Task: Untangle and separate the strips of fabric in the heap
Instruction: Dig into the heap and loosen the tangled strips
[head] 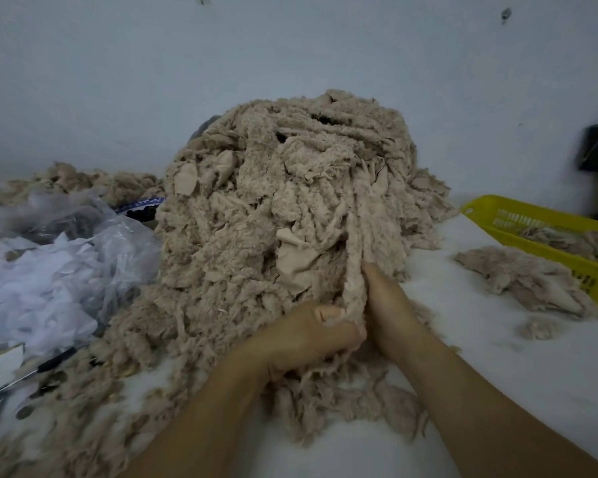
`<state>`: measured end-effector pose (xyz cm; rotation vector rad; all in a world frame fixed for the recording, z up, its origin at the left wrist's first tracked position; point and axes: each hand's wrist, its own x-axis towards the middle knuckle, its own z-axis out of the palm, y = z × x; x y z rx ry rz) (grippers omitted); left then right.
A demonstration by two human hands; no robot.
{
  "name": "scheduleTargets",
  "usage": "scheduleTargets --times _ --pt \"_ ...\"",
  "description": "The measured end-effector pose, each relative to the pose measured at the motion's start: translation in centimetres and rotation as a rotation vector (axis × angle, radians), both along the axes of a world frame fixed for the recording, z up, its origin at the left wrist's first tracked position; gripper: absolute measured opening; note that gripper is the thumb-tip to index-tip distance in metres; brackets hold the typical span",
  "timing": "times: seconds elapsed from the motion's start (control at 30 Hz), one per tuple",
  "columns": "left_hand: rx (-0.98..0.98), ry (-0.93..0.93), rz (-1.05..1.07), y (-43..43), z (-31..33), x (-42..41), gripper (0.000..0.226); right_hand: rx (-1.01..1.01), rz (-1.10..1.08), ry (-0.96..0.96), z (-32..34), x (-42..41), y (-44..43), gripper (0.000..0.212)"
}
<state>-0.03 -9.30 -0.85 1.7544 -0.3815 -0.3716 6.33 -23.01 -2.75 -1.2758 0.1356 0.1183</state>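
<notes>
A tall heap of tangled beige fleece strips (283, 188) rises in the middle of the white table. One long fuzzy strip (354, 257) runs down its front face to my hands. My left hand (308, 336) grips the strip's lower end, fingers curled round it. My right hand (387, 305) lies against the strip's right side with the thumb pointing up; its fingers are hidden behind the fabric. Loose fluffy scraps (342, 408) spread under both wrists.
A yellow plastic basket (518, 232) holding some strips stands at the right, a small separate pile of strips (525, 281) in front of it. Clear plastic bags with white fabric (49, 270) lie at the left, a pen (28, 374) near the left edge. A wall stands behind.
</notes>
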Motion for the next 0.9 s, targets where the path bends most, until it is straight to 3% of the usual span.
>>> scheduleTargets --times 0.13,0.2,0.33,0.47,0.6,0.7,0.77,0.9 --pt "0.047 0.0 0.028 -0.2 -0.2 -0.2 0.027 -0.035 -0.03 -0.052 -0.5 0.6 -0.6 0.031" --pt "0.049 -0.007 0.155 0.0 -0.4 0.2 0.044 -0.18 -0.034 -0.183 -0.2 0.4 -1.0 0.03" --pt "-0.24 0.015 0.353 0.4 -0.1 1.1 0.037 -0.588 0.1 -0.504 0.4 -1.3 0.1 0.033" --pt "-0.425 0.143 0.395 1.5 0.1 1.8 0.049 -0.724 0.319 -0.675 0.6 -3.2 1.8 0.031" --pt "-0.424 0.165 0.451 1.6 -0.4 2.4 0.018 -0.73 0.294 -0.599 0.5 -3.2 1.9 0.033" --pt "-0.42 0.149 0.475 1.7 -0.5 2.4 0.03 -0.731 0.297 -0.493 0.2 -3.0 1.8 0.035" --pt "-0.439 0.163 0.459 1.7 -0.5 2.3 0.025 -0.607 0.259 -0.393 0.1 -2.7 1.7 0.037" --pt "-0.338 0.146 0.393 1.3 -0.2 2.0 0.018 -0.457 0.212 -0.229 0.2 -2.1 1.3 0.06"
